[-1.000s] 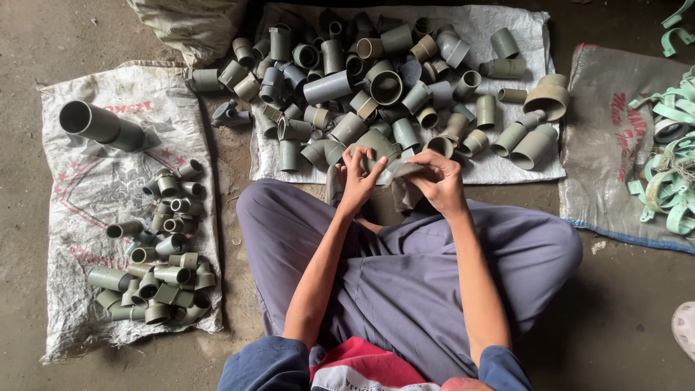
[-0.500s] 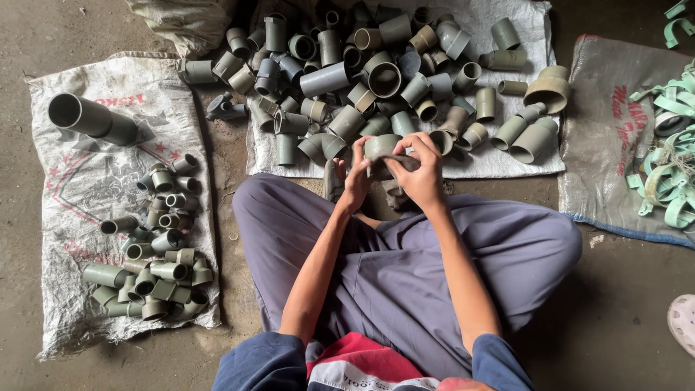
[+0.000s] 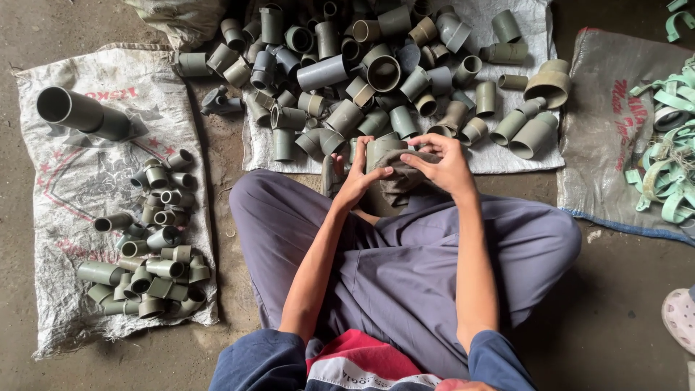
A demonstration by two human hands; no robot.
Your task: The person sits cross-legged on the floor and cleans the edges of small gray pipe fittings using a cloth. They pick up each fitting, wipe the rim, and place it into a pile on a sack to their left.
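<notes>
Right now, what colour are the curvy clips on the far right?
Pale green clips, lying on a grey sack; the head view shows them.

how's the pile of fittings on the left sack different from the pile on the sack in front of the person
The left pile is smaller and made mostly of small fittings, on a crumpled white sack. The front pile is far bigger, with larger couplings heaped on each other, on a sack above the person's left hand and right hand. Both piles are grey-green plastic pipe fittings lying loose.
</notes>
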